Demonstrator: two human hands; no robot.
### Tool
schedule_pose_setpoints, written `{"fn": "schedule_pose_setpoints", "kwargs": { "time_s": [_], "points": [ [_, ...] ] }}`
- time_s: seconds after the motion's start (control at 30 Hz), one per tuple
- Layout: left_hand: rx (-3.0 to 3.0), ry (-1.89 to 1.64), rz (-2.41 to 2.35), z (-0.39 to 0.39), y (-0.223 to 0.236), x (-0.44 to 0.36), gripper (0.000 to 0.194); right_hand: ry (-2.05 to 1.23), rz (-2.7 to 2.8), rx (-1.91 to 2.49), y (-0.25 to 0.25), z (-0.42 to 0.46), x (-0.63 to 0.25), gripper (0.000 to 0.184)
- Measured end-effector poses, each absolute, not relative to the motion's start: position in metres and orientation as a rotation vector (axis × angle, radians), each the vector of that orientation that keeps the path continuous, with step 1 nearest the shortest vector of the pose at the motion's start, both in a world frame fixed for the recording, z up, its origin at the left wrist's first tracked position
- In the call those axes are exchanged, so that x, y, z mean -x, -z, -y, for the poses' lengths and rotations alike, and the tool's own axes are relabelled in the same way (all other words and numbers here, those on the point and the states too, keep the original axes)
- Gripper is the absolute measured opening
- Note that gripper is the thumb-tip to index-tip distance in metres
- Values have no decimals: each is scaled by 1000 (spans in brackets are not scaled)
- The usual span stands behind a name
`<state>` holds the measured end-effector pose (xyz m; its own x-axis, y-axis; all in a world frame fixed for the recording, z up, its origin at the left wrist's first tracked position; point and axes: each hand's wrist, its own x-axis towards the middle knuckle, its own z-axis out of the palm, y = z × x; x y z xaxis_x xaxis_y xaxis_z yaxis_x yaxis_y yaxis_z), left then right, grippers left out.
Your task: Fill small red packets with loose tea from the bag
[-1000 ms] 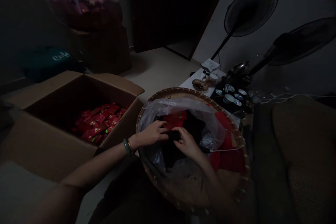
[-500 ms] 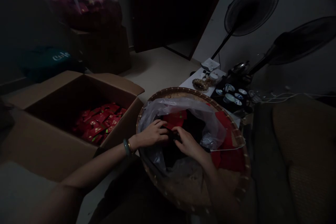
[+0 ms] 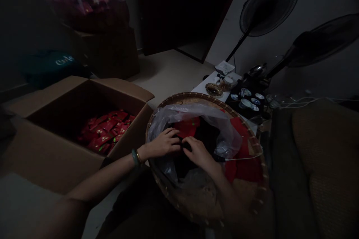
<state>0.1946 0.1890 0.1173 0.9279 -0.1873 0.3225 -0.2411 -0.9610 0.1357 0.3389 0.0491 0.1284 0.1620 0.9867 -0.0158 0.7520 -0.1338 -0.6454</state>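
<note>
Just below the frame's centre, the left hand (image 3: pixel 163 143) and right hand (image 3: pixel 198 152) are curving their fingers toward each other; whether they are pinching anything cannot be told. Just beyond, a red packet (image 3: pixel 187 127) is lying inside an open plastic bag (image 3: pixel 193 110) on a bamboo tray (image 3: pixel 244 196).

A translucent plastic bag (image 3: pixel 228 136) lies open and crumpled on a round woven tray (image 3: pixel 200 203) — inside it, dark contents (image 3: pixel 208 134) too dim to make out, beside a red piece (image 3: pixel 187 127) flecked with green.
</note>
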Motion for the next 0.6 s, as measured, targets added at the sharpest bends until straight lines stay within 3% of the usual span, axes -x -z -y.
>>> {"fn": "schedule_pose_setpoints", "kwargs": {
  "time_s": [0.23,0.4,0.6],
  "points": [
    [-2912,-432,396,-187,-115,-197,18,-632,1820,2039,-131,-41,-339,23],
    [-2937,-455,408,-185,-110,-198,18,-623,1590,2019,-127,-46,-341,40],
    [-2927,-596,421,-183,-103,-197,14,-583,1626,1972,-125,-42,-343,22]
  ]
}}
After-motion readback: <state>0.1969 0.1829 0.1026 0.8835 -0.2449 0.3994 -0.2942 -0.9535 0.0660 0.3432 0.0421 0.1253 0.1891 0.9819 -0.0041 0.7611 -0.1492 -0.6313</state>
